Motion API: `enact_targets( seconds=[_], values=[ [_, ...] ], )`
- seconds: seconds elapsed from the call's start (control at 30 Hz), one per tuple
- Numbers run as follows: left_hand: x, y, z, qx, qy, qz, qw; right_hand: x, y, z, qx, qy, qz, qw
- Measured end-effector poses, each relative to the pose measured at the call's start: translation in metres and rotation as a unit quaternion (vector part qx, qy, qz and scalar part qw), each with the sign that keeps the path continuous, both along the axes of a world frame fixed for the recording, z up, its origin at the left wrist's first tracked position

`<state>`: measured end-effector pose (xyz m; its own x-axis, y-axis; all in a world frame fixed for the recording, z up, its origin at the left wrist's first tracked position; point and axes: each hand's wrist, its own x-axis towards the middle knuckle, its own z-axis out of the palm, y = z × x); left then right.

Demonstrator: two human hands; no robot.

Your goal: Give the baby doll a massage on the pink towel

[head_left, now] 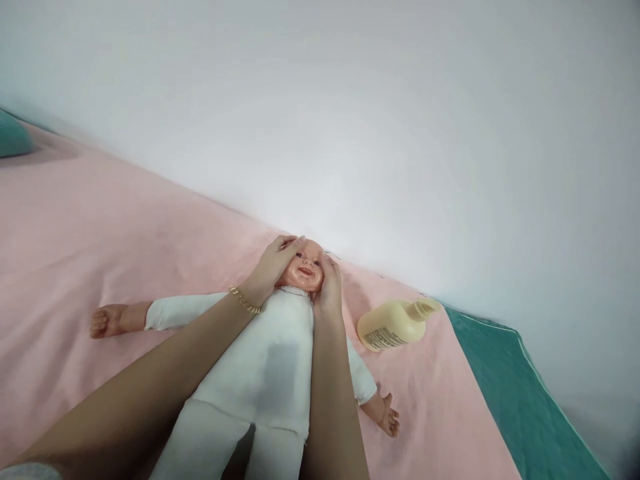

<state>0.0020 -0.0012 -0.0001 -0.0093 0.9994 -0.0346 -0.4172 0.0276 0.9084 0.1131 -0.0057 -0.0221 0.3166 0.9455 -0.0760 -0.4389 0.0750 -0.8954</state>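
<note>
A baby doll [270, 360] in a white suit lies on its back on a pink cloth [100, 227], arms spread out. My left hand [274, 263], with a gold bracelet on its wrist, rests on the doll's head [306, 267] with the fingers curved over its forehead and cheek. My right hand [330, 283] presses against the other cheek, fingers together and laid along the face. Both hands cup the head from either side. A pale yellow bottle [395, 323] lies on its side just right of the doll's shoulder.
A white wall [380, 120] runs close behind the doll's head. A teal sheet [515, 393] shows beyond the pink cloth at the right, and a teal cushion [13, 137] sits at the far left edge.
</note>
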Motion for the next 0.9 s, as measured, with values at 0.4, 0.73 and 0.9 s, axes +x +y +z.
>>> enact_targets(
  seconds=[0.4,0.73,0.9],
  values=[
    [-0.001,0.000,0.001,-0.015,0.047,0.008,0.999,0.001,0.003,0.000,-0.062,-0.018,-0.035,0.997],
    [0.000,0.003,0.000,-0.024,-0.023,-0.001,0.999,0.006,0.011,-0.013,-0.029,0.047,-0.026,0.998],
    [0.000,0.005,-0.001,-0.047,-0.073,-0.004,0.996,0.010,0.020,-0.025,-0.008,0.078,-0.026,0.997]
  ],
)
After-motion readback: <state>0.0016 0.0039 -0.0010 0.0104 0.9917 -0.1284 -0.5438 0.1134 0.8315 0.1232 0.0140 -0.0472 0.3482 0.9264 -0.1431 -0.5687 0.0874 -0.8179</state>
